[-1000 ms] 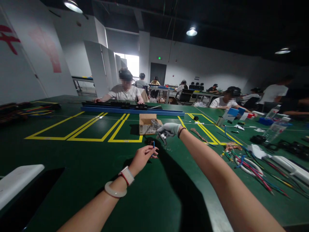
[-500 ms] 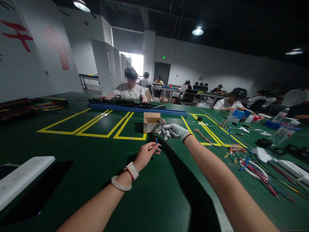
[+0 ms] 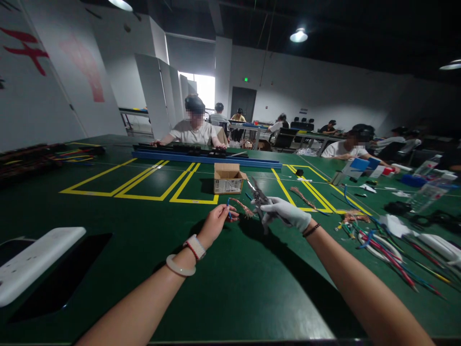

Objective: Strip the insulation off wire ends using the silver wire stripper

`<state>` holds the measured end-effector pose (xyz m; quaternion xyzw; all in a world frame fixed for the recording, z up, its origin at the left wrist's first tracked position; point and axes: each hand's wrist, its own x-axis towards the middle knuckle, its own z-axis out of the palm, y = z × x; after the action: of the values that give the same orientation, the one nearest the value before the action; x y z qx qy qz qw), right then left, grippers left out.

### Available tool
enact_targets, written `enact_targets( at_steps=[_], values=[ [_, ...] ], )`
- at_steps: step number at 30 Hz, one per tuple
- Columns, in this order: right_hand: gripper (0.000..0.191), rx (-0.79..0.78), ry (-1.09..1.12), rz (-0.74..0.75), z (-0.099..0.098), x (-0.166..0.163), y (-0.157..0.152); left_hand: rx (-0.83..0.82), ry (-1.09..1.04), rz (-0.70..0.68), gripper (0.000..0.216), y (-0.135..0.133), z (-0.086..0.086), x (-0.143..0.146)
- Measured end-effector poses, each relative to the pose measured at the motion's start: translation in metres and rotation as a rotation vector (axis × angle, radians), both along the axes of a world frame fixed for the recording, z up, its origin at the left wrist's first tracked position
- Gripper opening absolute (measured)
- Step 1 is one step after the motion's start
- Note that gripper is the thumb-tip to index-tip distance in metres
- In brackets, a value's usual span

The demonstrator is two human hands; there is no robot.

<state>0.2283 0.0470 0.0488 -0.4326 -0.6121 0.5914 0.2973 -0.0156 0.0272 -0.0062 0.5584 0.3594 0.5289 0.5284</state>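
Observation:
My bare left hand (image 3: 215,223) pinches a short blue wire (image 3: 228,211) whose stripped copper strands (image 3: 242,205) stick out to the right. My right hand (image 3: 286,214), in a white glove, is closed round the handles of wire strippers (image 3: 258,193); their jaws point up and left, just right of the copper strands. Both hands hover above the green table (image 3: 230,278). A small open cardboard box (image 3: 227,178) stands on the table just behind the hands.
A heap of coloured wires (image 3: 382,245) lies at the right, with loose copper strands (image 3: 301,197) nearer. A white slab (image 3: 34,262) sits at the near left. Yellow lines (image 3: 144,185) mark the table. A blue rail (image 3: 201,158) and seated people are at the far side.
My right hand has drawn back from the cardboard box toward me, now holding wire strippers. My left hand has stayed put; bare copper strands now show at the wire's end.

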Motion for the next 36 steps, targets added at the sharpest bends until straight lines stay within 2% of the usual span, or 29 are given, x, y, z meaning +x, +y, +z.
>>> enact_targets(
  at_steps=[4, 9, 12, 17, 26, 33, 36],
  values=[
    [0.054, 0.142, -0.006, -0.027, -0.003, 0.009, -0.015, -0.077, -0.082, 0.004, 0.029, 0.002, -0.003, 0.000],
    [0.049, 0.413, 0.049, -0.243, -0.020, 0.014, -0.023, -0.140, -0.171, -0.013, 0.030, 0.000, -0.001, -0.002],
    [0.046, 0.489, 0.015, -0.284, -0.035, 0.014, -0.027, -0.184, -0.217, -0.017, 0.020, -0.001, 0.003, -0.002],
    [0.048, 0.391, 0.080, -0.254, -0.048, 0.012, -0.030, -0.247, -0.270, -0.007, 0.010, 0.000, 0.004, -0.002],
    [0.046, 0.287, 0.248, -0.276, -0.049, 0.023, -0.025, -0.352, -0.414, 0.062, 0.015, 0.007, 0.005, -0.008],
    [0.046, -0.125, 0.390, -0.082, -0.048, 0.027, -0.034, -0.390, -0.462, 0.079, 0.021, 0.006, 0.009, -0.009],
    [0.044, -0.147, 0.349, -0.027, -0.050, 0.024, -0.035, -0.396, -0.456, 0.063, 0.022, 0.006, 0.009, -0.008]
  ],
)
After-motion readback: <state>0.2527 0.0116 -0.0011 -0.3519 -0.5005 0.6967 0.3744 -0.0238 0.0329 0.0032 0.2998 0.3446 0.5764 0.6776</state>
